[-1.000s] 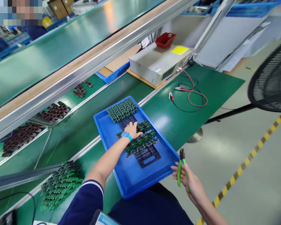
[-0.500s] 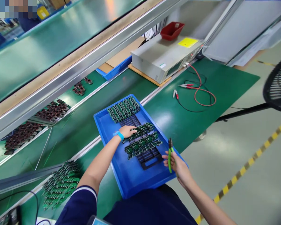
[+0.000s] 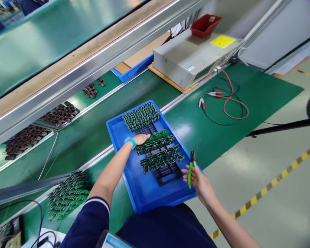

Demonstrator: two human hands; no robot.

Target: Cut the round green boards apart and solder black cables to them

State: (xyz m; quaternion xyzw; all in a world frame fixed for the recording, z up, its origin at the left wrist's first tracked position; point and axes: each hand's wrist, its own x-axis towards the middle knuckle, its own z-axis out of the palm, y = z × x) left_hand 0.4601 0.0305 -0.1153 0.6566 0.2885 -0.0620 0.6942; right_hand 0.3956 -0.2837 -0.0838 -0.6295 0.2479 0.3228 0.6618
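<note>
A blue plastic tray (image 3: 124, 131) lies on the green bench in front of me. Rows of small green circuit boards (image 3: 158, 151) sit on a black holder inside it, with a tighter block of boards (image 3: 141, 117) at its far end. My left hand (image 3: 141, 138), a blue band at the wrist, rests palm-down with fingers stretched out on the near rows of boards. My right hand (image 3: 200, 181) is closed round green-handled cutters (image 3: 191, 167) at the tray's right rim, the black jaws pointing away from me.
A grey instrument box (image 3: 193, 58) with a red bin (image 3: 205, 24) on top stands at the back right. Red and black clip leads (image 3: 222, 101) lie on the mat. More boards (image 3: 67, 198) are heaped at the left, dark parts (image 3: 59, 113) on the conveyor. A fan stand (image 3: 281, 126) reaches over the floor.
My right hand with the cutters has come in from beyond the tray's corner to its right rim. My left hand slid slightly left across the boards. The view shifted.
</note>
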